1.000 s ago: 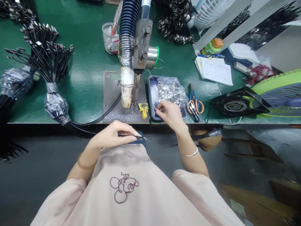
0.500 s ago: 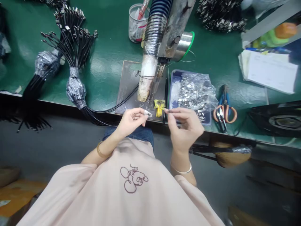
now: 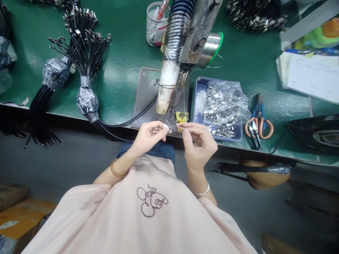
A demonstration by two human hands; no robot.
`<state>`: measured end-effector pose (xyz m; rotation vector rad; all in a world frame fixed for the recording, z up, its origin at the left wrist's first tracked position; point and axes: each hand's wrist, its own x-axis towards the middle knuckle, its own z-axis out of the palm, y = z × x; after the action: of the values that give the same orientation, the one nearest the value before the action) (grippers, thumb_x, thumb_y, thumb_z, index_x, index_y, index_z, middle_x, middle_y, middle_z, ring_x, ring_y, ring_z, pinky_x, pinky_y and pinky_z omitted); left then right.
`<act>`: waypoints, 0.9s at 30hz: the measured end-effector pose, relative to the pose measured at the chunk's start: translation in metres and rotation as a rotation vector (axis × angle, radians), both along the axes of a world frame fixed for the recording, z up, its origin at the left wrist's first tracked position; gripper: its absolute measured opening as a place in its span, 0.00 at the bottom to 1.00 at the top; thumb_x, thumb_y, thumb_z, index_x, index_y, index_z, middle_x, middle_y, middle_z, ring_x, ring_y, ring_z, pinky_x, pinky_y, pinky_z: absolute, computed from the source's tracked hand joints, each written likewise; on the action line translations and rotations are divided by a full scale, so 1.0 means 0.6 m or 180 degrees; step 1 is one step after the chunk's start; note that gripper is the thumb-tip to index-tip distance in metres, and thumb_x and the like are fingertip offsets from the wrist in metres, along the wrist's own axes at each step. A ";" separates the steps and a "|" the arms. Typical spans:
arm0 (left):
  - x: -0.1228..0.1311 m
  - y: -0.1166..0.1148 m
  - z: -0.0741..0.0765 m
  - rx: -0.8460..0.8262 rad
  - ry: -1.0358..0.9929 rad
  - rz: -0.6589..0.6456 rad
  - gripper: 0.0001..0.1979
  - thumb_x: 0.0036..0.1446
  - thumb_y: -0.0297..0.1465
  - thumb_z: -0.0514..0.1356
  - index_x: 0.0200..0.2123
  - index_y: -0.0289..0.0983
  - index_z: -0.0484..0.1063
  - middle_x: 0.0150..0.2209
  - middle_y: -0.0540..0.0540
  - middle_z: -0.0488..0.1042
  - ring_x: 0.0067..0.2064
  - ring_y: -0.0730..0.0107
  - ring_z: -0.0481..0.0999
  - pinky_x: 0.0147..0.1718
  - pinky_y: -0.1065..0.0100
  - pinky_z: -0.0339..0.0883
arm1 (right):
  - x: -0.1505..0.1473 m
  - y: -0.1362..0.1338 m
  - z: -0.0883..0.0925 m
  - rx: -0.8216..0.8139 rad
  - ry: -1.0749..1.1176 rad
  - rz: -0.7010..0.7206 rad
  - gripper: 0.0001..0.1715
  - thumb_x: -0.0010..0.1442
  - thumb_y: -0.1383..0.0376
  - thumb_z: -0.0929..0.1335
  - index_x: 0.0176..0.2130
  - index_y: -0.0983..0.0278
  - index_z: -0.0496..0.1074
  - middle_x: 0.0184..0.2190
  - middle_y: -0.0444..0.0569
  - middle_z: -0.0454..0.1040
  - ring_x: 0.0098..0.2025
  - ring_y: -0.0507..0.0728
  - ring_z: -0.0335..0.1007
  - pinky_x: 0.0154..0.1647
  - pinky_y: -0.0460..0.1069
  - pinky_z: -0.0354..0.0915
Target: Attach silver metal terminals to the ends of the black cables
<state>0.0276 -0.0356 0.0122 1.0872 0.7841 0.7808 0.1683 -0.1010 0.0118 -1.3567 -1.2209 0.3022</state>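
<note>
My left hand (image 3: pixel 152 135) is closed in a pinch at the front edge of a dark board (image 3: pixel 144 83), with a small silvery piece (image 3: pixel 170 129) at its fingertips. White wrapping covers one fingertip. Facing it, my right hand (image 3: pixel 200 143) pinches something tiny and dark, too small to name. Its fingertips are in front of a yellow fixture (image 3: pixel 181 116), partly covering it. The two hands are a short gap apart. Above them, a soldering tip (image 3: pixel 182 79) and a white-wrapped hose end (image 3: pixel 167 83) point down at the board.
Right of the board, a blue tray (image 3: pixel 195 121) holds bagged and loose metal connector shells (image 3: pixel 224 106). Orange-handled pliers (image 3: pixel 259 118) lie farther right. A solder spool (image 3: pixel 212 49) and a clear cup (image 3: pixel 154 33) stand behind. Bundled black cables (image 3: pixel 87 95) occupy the left side.
My right hand has moved left, toward the left hand, and its fingertips now overlap the yellow fixture. The left hand keeps its pinch almost in place. The view has shifted slightly.
</note>
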 end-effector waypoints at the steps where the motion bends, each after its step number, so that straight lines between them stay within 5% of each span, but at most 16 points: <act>1: 0.000 -0.001 -0.001 0.0080 0.0002 0.0023 0.18 0.51 0.43 0.71 0.26 0.34 0.73 0.19 0.52 0.72 0.20 0.80 0.66 0.23 0.75 0.64 | 0.001 0.002 0.001 -0.0169 0.0081 0.0058 0.05 0.62 0.69 0.71 0.35 0.60 0.77 0.37 0.47 0.80 0.39 0.54 0.81 0.37 0.49 0.77; 5: -0.003 -0.005 -0.008 0.0576 0.0111 0.0211 0.14 0.53 0.38 0.69 0.27 0.34 0.75 0.24 0.50 0.74 0.25 0.77 0.71 0.26 0.75 0.66 | 0.003 0.007 0.006 -0.0626 0.0178 0.0454 0.04 0.60 0.68 0.72 0.33 0.60 0.78 0.36 0.46 0.80 0.38 0.53 0.80 0.35 0.47 0.77; 10: -0.009 -0.008 -0.013 0.1762 0.0713 0.0411 0.07 0.59 0.29 0.64 0.29 0.33 0.77 0.25 0.49 0.75 0.23 0.78 0.64 0.23 0.74 0.59 | 0.001 0.009 0.003 -0.0667 0.0174 0.0421 0.04 0.59 0.68 0.72 0.32 0.59 0.78 0.36 0.47 0.80 0.38 0.53 0.79 0.36 0.47 0.78; 15: -0.011 -0.015 -0.011 0.2783 0.1011 0.0560 0.08 0.63 0.27 0.61 0.30 0.34 0.76 0.28 0.47 0.78 0.29 0.73 0.72 0.34 0.71 0.66 | 0.003 0.011 -0.005 -0.0663 0.0350 0.0660 0.05 0.59 0.70 0.71 0.31 0.61 0.77 0.37 0.46 0.79 0.38 0.53 0.80 0.37 0.47 0.78; 17: -0.010 -0.020 -0.010 0.2535 0.0940 0.0477 0.09 0.64 0.27 0.59 0.31 0.34 0.75 0.28 0.47 0.78 0.29 0.73 0.73 0.33 0.71 0.66 | -0.004 0.008 -0.007 -0.0536 0.0280 0.0579 0.06 0.59 0.71 0.70 0.31 0.61 0.76 0.38 0.46 0.79 0.39 0.53 0.81 0.39 0.48 0.78; 22: -0.008 -0.018 -0.002 0.0737 0.0163 -0.0123 0.13 0.62 0.38 0.62 0.30 0.35 0.70 0.21 0.53 0.70 0.22 0.78 0.66 0.24 0.74 0.61 | -0.021 -0.002 -0.008 -0.0034 -0.0700 -0.0082 0.06 0.60 0.72 0.72 0.34 0.60 0.76 0.40 0.47 0.80 0.44 0.55 0.80 0.47 0.53 0.77; 27: -0.009 0.001 0.003 -0.0170 -0.0480 -0.0278 0.15 0.54 0.41 0.68 0.28 0.34 0.74 0.19 0.53 0.69 0.21 0.80 0.64 0.23 0.74 0.60 | -0.011 -0.003 -0.006 0.0018 -0.0343 -0.0191 0.08 0.67 0.71 0.67 0.40 0.60 0.76 0.40 0.47 0.80 0.43 0.54 0.80 0.42 0.51 0.77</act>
<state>0.0221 -0.0351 0.0137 0.9959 0.6227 0.7543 0.1614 -0.1026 0.0080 -1.4169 -1.2663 0.1853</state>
